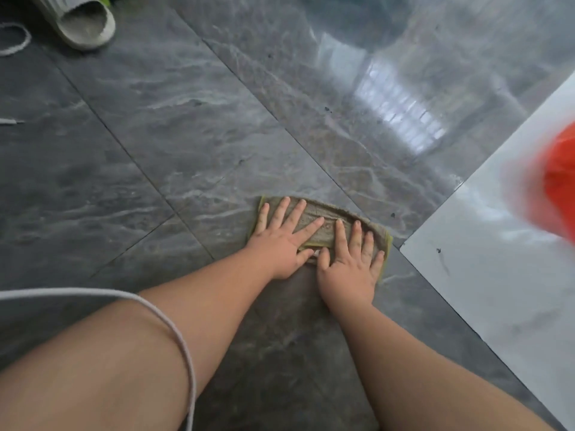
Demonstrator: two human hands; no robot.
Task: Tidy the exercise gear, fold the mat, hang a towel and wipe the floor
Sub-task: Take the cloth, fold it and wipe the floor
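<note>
A small olive-green cloth [329, 210] lies flat on the dark grey marbled floor [186, 135], right of centre. Both my hands rest on it side by side, palms down and fingers spread. My left hand [280, 244] covers the cloth's left half. My right hand [350, 269] covers its right half, with the thumbs nearly touching. Neither hand curls around the cloth; both press it against the tile. The cloth's yellow-green edges show at the left and right ends.
A pale slipper [84, 23] lies at the top left beside a looped white rope [15, 42]. A white cord [174, 321] runs over my bare leg [93, 368] at the lower left. Pale tiling [497, 275] starts on the right, under a blurred red object [557, 181].
</note>
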